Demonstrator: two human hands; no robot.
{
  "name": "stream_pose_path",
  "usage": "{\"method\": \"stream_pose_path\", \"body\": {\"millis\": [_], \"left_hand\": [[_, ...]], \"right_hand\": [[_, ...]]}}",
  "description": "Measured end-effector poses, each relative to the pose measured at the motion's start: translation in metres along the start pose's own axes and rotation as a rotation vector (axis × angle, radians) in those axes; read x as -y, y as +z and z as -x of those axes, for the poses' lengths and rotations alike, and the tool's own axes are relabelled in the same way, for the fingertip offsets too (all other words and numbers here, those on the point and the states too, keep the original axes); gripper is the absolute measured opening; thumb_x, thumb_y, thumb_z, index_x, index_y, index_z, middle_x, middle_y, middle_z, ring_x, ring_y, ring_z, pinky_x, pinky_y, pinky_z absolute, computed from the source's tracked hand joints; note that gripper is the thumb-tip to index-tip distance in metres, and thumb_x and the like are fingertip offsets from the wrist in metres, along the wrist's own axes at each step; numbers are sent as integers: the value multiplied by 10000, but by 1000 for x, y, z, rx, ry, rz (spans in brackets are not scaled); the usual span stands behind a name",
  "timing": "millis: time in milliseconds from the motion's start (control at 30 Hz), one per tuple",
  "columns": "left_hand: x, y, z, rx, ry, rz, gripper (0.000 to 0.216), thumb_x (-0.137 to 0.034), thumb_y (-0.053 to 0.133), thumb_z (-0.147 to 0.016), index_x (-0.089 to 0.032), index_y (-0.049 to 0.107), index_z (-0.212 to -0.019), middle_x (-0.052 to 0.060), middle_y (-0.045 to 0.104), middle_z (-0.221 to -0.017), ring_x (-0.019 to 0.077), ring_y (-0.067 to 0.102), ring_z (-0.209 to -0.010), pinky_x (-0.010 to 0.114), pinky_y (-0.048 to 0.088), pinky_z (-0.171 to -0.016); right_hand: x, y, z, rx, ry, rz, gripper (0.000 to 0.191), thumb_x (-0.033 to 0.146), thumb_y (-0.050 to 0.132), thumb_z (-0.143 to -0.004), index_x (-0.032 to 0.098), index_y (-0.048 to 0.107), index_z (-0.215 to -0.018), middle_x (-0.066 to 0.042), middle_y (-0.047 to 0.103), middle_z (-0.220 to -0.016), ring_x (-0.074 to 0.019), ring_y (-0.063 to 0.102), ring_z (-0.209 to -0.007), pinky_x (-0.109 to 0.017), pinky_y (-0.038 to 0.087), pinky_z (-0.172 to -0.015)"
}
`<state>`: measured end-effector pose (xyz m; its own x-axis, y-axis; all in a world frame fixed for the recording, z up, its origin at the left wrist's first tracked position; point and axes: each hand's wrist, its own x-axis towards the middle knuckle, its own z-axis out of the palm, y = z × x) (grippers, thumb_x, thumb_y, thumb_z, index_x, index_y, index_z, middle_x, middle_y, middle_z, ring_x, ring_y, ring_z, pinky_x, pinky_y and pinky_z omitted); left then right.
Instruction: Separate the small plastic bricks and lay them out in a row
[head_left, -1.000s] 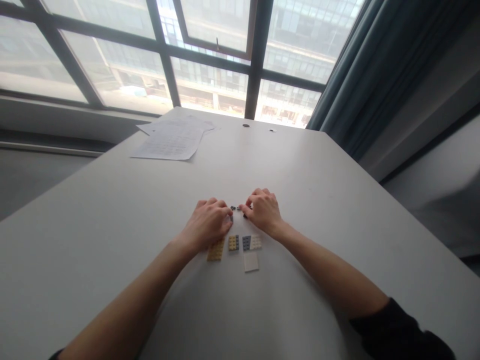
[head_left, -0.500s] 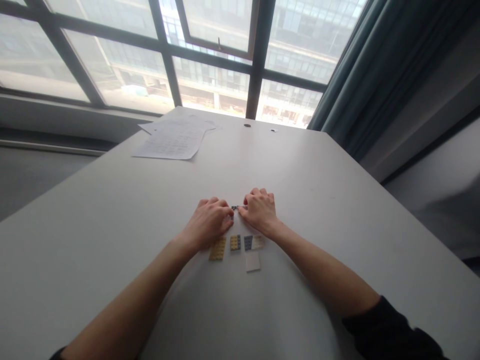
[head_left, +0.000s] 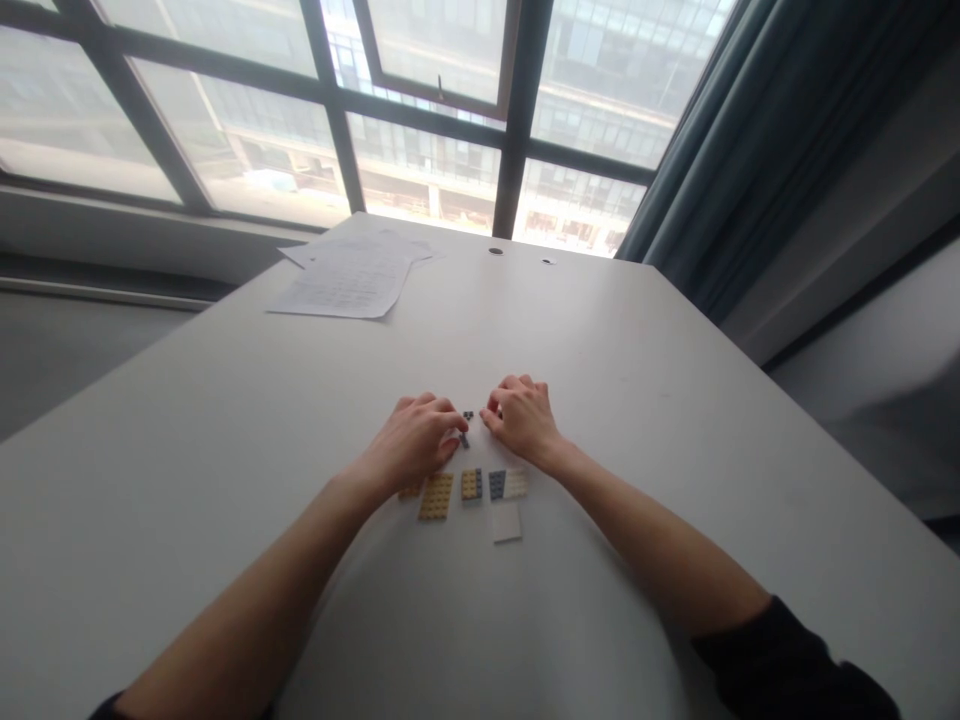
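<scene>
My left hand (head_left: 421, 432) rests low over the table, thumb and index finger apart. At its fingertips a small grey piece (head_left: 464, 440) lies on the table. Another small dark grey piece (head_left: 468, 413) sits between the two hands. My right hand (head_left: 520, 415) is just right of it, fingers curled and thumb against the index finger; what they hold, if anything, is hidden. Nearer me lie a tan studded plate (head_left: 436, 497), a tan and grey brick assembly (head_left: 471, 485), a grey studded plate (head_left: 496, 485) beside a white studded plate (head_left: 516, 483), and a smooth white tile (head_left: 506, 522).
More tan studs (head_left: 409, 492) show partly under my left wrist. Printed paper sheets (head_left: 345, 280) lie at the far left of the white table (head_left: 600, 350). Two round holes are near its far edge, below the window. A blue-grey curtain (head_left: 712, 150) hangs at right.
My left thumb and index finger have parted, uncovering the small grey piece. My right fingertips have drawn slightly right, away from the dark piece between the hands.
</scene>
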<state>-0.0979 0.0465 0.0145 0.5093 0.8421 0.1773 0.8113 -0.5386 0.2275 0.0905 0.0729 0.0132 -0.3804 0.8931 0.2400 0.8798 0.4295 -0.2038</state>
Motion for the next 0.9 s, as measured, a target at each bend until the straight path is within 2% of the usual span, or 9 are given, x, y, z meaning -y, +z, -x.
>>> {"method": "stream_pose_path", "body": {"millis": [67, 133, 233, 333, 533, 633, 767, 833, 900], "left_hand": [[-2, 0, 0, -16, -2, 2, 208, -243, 523, -800, -267, 704, -899, 35, 685, -961, 231, 565, -925, 393, 376, -868], [-5, -1, 0, -40, -23, 0, 196, -257, 529, -797, -253, 703, -886, 43, 684, -961, 233, 564, -932, 396, 371, -882], [-11, -5, 0, -52, -68, -22, 203, -361, 558, -793, -231, 701, -855, 57, 682, -941, 242, 562, -927, 405, 369, -888], [-17, -9, 0, -29, -69, -70, 224, -411, 594, -772, -220, 700, -818, 67, 680, -916, 255, 562, -909, 417, 373, -872], [-17, -6, -1, 12, -18, -109, 194, -338, 555, -821, -217, 706, -815, 70, 684, -906, 259, 567, -913, 430, 374, -879], [-9, -5, -2, -23, -65, 83, 207, -357, 556, -818, -223, 713, -836, 59, 692, -933, 247, 578, -924, 409, 397, -881], [-2, -11, -5, -2, -230, 639, 343, -470, 553, -802, -192, 709, -930, 55, 712, -962, 215, 623, -876, 335, 471, -800], [-2, -15, -5, 45, -305, 867, 425, -516, 549, -795, -168, 692, -992, 60, 722, -952, 211, 639, -844, 325, 490, -764], [-4, -16, -6, 67, -338, 952, 457, -527, 548, -794, -158, 680, -1027, 63, 726, -942, 211, 644, -828, 325, 496, -752]], "right_hand": [[-6, -2, -1, 5, 8, -47, 149, 268, 567, -841, 202, 684, -905, -67, 617, -1043, -237, 483, -1039, -392, 327, -882], [-11, -3, -2, 21, 10, -72, 184, 222, 562, -828, 211, 683, -966, -67, 607, -1089, -235, 472, -1070, -393, 325, -899], [-12, -4, -3, 55, -1, -76, 204, 267, 578, -829, 218, 690, -993, -69, 604, -1116, -246, 465, -1090, -407, 326, -912], [-7, -2, -4, 84, -18, -61, 223, 344, 619, -811, 218, 702, -975, -72, 614, -1109, -258, 470, -1085, -414, 331, -908], [0, 1, -6, 62, -56, -68, 156, 291, 614, -820, 198, 728, -870, -79, 635, -1067, -249, 486, -1061, -422, 319, -923], [-5, 0, -7, 70, -7, -362, 169, 313, 618, -821, 196, 731, -864, -66, 644, -1083, -223, 510, -1066, -386, 339, -933], [-18, -8, -3, 165, 150, -1023, 290, 392, 573, -830, 168, 710, -950, -70, 677, -1053, -177, 585, -947, -305, 417, -829], [-24, -14, 3, 202, 195, -1206, 327, 424, 573, -822, 162, 702, -971, -76, 684, -1057, -177, 594, -927, -299, 423, -797], [-29, -20, 10, 224, 194, -1276, 327, 432, 568, -828, 169, 703, -967, -79, 679, -1082, -178, 597, -934, -302, 422, -797]]}}
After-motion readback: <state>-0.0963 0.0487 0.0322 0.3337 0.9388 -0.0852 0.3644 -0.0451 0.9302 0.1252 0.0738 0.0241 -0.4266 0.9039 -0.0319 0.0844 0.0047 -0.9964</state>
